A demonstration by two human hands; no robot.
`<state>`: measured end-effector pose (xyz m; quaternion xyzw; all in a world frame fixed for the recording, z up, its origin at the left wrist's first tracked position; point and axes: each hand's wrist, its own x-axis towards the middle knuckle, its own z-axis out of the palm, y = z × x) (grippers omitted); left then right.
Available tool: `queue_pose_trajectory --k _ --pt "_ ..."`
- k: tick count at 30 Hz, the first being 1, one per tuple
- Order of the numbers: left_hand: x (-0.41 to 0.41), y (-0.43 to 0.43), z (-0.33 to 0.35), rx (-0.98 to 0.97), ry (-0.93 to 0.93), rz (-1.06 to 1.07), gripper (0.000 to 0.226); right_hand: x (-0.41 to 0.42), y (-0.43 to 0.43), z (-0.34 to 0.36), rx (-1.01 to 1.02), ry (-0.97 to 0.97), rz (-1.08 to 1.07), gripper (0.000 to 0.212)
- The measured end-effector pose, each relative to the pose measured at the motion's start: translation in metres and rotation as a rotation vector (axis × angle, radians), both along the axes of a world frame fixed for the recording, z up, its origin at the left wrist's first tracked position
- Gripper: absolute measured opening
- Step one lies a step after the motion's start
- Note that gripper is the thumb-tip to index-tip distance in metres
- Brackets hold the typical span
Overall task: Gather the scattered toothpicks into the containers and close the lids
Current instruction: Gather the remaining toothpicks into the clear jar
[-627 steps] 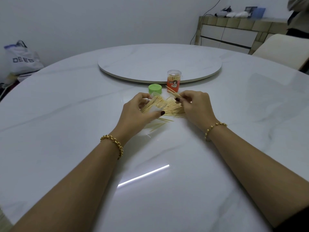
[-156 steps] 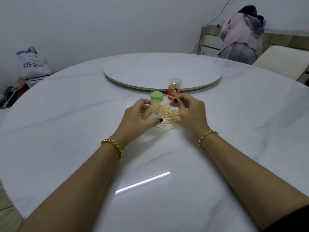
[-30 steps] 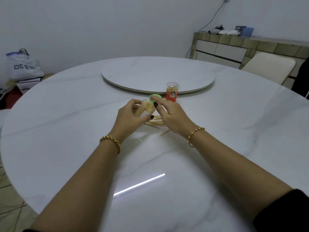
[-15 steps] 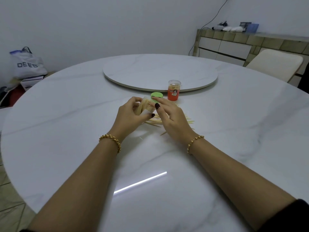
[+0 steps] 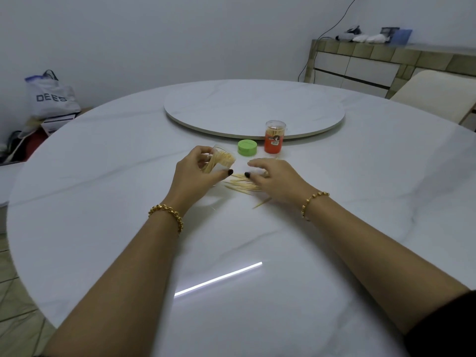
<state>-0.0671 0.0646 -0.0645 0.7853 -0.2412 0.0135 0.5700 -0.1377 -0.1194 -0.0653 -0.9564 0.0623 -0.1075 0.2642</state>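
My left hand [image 5: 194, 173] grips a clear open container [image 5: 222, 161], tilted and packed with toothpicks, just above the white table [image 5: 103, 191]. My right hand [image 5: 277, 180] hovers with loosely curled fingers over a small pile of loose toothpicks [image 5: 242, 185] on the table; whether it pinches any is hidden. One stray toothpick [image 5: 261, 203] lies nearer to me. The green lid [image 5: 247, 147] lies flat behind the hands. Next to it stands an orange-labelled container [image 5: 274, 137], upright, filled with toothpicks and capped with a clear lid.
A raised round turntable [image 5: 253, 106] fills the table's middle beyond the containers. A cream chair back [image 5: 435, 99] stands at the far right edge. A bag [image 5: 51, 97] and clutter sit on the floor at the left, and a tiled sideboard [image 5: 386, 65] lines the back wall.
My right hand has come off the mouth of the held container and moved right and down onto the loose pile. My left hand still holds the container, now more tilted.
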Motion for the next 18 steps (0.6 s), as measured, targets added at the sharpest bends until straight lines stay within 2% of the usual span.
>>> queue_pose_trajectory --k 4,9,10,13,18 --pt "0.002 0.001 0.001 -0.016 0.006 0.020 0.047 0.007 0.005 -0.008 -0.267 0.151 0.128 0.047" --pt "-0.001 -0.001 0.002 -0.008 0.011 0.004 0.048 0.011 0.001 -0.011 -0.439 -0.013 0.093 0.030" --pt "-0.001 -0.002 0.002 -0.005 0.010 -0.004 0.048 0.011 -0.001 -0.011 -0.447 -0.031 0.085 0.031" --pt "-0.005 -0.003 0.004 -0.007 0.009 -0.024 0.046 0.010 -0.012 -0.005 -0.270 -0.008 0.083 0.031" --pt "-0.008 -0.004 0.004 -0.007 0.010 -0.047 0.046 0.008 -0.040 0.003 -0.363 0.098 0.043 0.035"
